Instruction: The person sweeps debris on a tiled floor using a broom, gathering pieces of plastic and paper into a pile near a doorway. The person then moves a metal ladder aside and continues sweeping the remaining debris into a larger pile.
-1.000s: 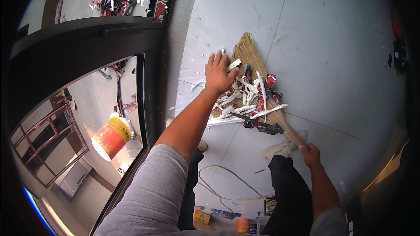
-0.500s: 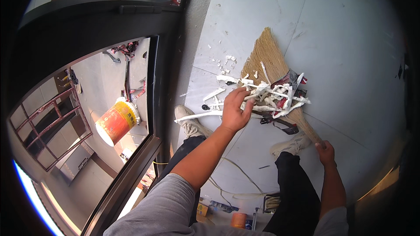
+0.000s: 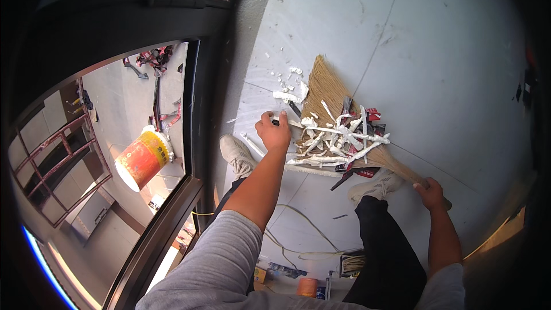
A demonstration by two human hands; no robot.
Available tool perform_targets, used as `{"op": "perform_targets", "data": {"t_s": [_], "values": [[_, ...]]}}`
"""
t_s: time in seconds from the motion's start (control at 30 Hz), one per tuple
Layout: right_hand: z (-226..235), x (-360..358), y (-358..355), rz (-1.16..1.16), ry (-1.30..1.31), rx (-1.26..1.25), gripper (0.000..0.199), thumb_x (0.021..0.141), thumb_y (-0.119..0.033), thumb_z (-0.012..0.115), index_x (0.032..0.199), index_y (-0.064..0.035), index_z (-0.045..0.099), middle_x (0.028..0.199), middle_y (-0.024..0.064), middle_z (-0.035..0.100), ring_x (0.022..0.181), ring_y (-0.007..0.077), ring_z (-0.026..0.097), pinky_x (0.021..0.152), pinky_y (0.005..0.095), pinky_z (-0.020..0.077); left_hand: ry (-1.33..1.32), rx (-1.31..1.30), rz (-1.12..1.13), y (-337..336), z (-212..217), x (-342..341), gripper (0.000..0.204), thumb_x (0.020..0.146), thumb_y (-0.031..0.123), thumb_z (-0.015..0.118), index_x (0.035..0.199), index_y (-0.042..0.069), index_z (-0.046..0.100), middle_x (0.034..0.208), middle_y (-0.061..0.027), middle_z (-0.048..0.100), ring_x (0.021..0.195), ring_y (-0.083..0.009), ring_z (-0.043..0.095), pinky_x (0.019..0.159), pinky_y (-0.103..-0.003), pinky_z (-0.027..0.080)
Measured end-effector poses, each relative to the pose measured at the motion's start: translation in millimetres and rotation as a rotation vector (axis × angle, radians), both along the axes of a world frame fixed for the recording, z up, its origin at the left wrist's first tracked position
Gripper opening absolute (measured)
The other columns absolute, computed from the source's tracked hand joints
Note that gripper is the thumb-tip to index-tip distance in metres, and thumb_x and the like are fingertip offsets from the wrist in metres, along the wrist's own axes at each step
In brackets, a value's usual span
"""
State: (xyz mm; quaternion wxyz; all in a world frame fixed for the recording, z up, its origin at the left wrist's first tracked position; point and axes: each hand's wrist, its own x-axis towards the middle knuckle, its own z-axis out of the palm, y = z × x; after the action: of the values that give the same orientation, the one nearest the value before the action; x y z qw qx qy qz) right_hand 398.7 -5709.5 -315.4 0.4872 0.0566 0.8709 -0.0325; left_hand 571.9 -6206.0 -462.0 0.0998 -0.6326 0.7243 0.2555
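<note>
Head view, looking down at a pale floor (image 3: pixel 436 51). The right hand (image 3: pixel 431 193) grips the handle of a straw broom (image 3: pixel 330 89), whose bristles lie under a pile of white scraps (image 3: pixel 336 138) and red bits. The left hand (image 3: pixel 274 132) is clenched at the pile's edge, apparently around a small dark object, though this is hard to make out. Loose scraps could scatter if the broom shifts. Through the glass door (image 3: pixel 195 155) on the left, an orange bucket (image 3: pixel 143 158) lies tipped; its contents cannot be seen.

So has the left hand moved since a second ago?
Yes. The left hand came back from the broom bristle tips toward the black door frame.
</note>
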Motion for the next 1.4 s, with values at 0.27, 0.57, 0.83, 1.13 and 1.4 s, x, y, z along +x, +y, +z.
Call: {"op": "perform_targets", "data": {"t_s": [0.27, 0.57, 0.83, 1.13, 1.4], "values": [[-12.9, 35.6, 2.2, -0.045, 0.020, 0.036, 0.051, 0.077, -0.043, 0.082, 0.099, 0.0002, 0.068, 0.093, 0.0173, 0.069, 0.087, 0.0324, 0.066, 0.080, 0.0451, 0.0519, 0.208, 0.207, -0.199, 33.9, 9.5, -16.2, 0.026, 0.086, 0.022, 0.071, 0.108, 0.008, 0.067, 0.120, -0.0197, 0.054, 0.106, -0.0351, 0.059, 0.093, -0.044, 0.050], [-9.5, 56.5, 48.9, -0.180, 0.037, -0.062, 0.045, 0.079, -0.040, 0.081, 0.097, -0.0002, 0.067, 0.085, 0.0143, 0.068, 0.078, 0.0277, 0.063, 0.074, 0.0430, 0.0506, 0.423, 0.225, -0.490, 5.5, 16.9, -32.6, 0.025, 0.088, 0.004, 0.065, 0.113, 0.007, 0.062, 0.111, -0.0135, 0.061, 0.084, -0.0276, 0.065, 0.078, -0.039, 0.054], [-15.7, 65.1, 55.5, -0.146, 0.036, -0.115, 0.044, 0.081, -0.039, 0.080, 0.097, -0.0004, 0.067, 0.086, 0.0140, 0.068, 0.079, 0.0275, 0.063, 0.075, 0.0426, 0.0512, 0.011, 0.005, -0.808, -73.7, -2.4, -56.2, 0.035, 0.081, 0.018, 0.074, 0.113, 0.009, 0.063, 0.112, -0.0135, 0.061, 0.110, -0.0348, 0.057, 0.096, -0.051, 0.044], [-17.4, 67.4, 46.6, -0.232, -0.005, -0.128, 0.046, 0.080, -0.041, 0.081, 0.099, -0.0009, 0.067, 0.088, 0.0154, 0.068, 0.081, 0.0287, 0.064, 0.077, 0.0419, 0.0516, 0.129, 0.250, -0.832, -42.2, 9.6, -43.8, 0.021, 0.087, 0.021, 0.068, 0.098, 0.005, 0.062, 0.094, -0.0161, 0.064, 0.091, -0.0377, 0.062, 0.081, -0.048, 0.050], [-12.8, 60.5, 31.3, -0.181, -0.047, -0.067, 0.050, 0.083, -0.041, 0.079, 0.107, 0.0009, 0.067, 0.094, 0.0162, 0.069, 0.087, 0.0267, 0.065, 0.079, 0.0420, 0.0519, 0.304, 0.077, -0.598, -4.7, 21.1, -56.4, 0.045, 0.086, 0.026, 0.078, 0.123, 0.007, 0.061, 0.111, -0.0158, 0.061, 0.084, -0.0298, 0.065, 0.074, -0.042, 0.055]]}}
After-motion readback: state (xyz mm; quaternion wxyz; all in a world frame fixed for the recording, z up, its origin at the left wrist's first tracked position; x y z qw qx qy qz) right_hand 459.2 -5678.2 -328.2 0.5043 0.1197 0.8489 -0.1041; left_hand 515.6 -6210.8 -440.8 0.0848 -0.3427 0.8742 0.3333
